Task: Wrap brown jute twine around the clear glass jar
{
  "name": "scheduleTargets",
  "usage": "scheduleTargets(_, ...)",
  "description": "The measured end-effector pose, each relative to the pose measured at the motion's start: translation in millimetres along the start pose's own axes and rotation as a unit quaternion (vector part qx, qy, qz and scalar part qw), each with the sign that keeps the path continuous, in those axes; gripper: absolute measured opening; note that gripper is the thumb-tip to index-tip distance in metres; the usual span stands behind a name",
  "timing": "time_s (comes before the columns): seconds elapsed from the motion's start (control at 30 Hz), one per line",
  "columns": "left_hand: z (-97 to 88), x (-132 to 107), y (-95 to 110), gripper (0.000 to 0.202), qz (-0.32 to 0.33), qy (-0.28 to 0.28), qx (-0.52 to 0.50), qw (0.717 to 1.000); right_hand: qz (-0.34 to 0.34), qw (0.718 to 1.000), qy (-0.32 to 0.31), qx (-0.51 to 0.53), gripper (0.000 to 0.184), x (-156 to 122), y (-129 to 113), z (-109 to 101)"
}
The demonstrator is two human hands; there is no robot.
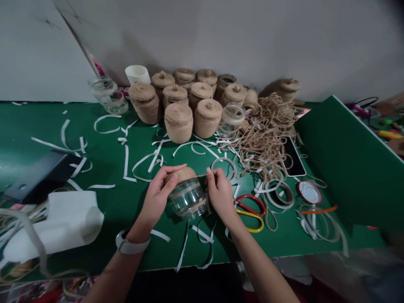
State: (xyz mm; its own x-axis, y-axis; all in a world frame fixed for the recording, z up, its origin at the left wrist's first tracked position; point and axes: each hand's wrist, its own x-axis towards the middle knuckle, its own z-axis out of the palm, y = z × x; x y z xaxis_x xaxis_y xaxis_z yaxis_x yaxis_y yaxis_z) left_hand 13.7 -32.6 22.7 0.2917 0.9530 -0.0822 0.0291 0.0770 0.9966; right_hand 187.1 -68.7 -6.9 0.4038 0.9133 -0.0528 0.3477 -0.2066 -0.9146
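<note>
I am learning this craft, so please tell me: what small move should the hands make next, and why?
Probably the right hand should lay its pinched strand around the jar while the left hand turns it: only the top is jute-covered, the glass mostly bare.

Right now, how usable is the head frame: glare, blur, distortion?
Head view, centre: sharp; the left hand and right hand holding the clear glass jar read clearly, with small highlights on its glass. Head view, edges: wide-angle bowing of the green table, lower corners blurred and dim. Head view, back: soft shadow on the grey wall behind the jute-wrapped jars.
</note>
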Motion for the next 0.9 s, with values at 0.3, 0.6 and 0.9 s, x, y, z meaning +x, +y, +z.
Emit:
scheduleTargets(0.3,16.5,0.3,-5.3,0.017,-0.042,0.128,-0.187,0.973,-0.084,0.996,-0.002,-0.004,0.028,-3.8,-10.2,17.1)
scheduleTargets(0.6,17.7,-3.0,-16.5,0.034,0.071,0.147,-0.02,0.986,-0.057,0.995,0.018,0.074,0.027,-7.9,-28.6,14.6)
scheduleTargets(0.9,2.9,-3.1,-6.6,0.031,-0.043,0.09,-0.098,0.99,-0.071,0.991,-0.05,0.097,0.026,-12.3,-36.6,14.0)
